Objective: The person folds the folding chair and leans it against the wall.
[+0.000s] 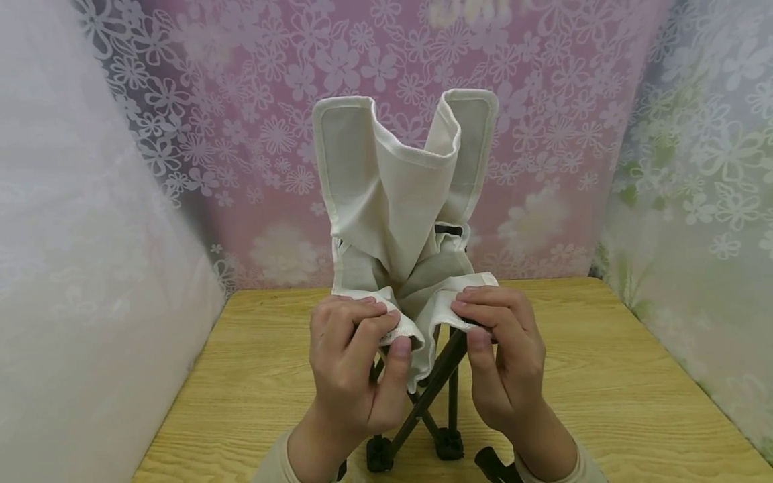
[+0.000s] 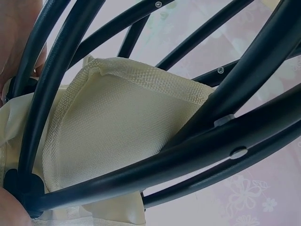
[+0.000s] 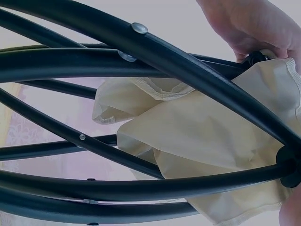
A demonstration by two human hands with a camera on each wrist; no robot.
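Observation:
A small folding chair with a cream fabric seat and back [image 1: 413,188] stands half folded, its back creased into a deep V. My left hand [image 1: 353,365] grips the front left corner of the seat, fingers over the cloth and thumb below. At the front right corner, my right hand [image 1: 507,355] holds the seat edge the same way. Crossed black legs [image 1: 424,406] show between the hands. In the left wrist view, sagging seat fabric [image 2: 117,127] hangs among riveted black tubes [image 2: 141,172]. The right wrist view shows the fabric [image 3: 211,136] folded between tubes close together.
The chair's black feet [image 1: 449,444] rest on a wood-grain table [image 1: 260,396]. A dark tube end [image 1: 496,464] shows by the right wrist. Behind hangs a pink flowered curtain [image 1: 272,134], with pale sheets [image 1: 78,255] at the sides.

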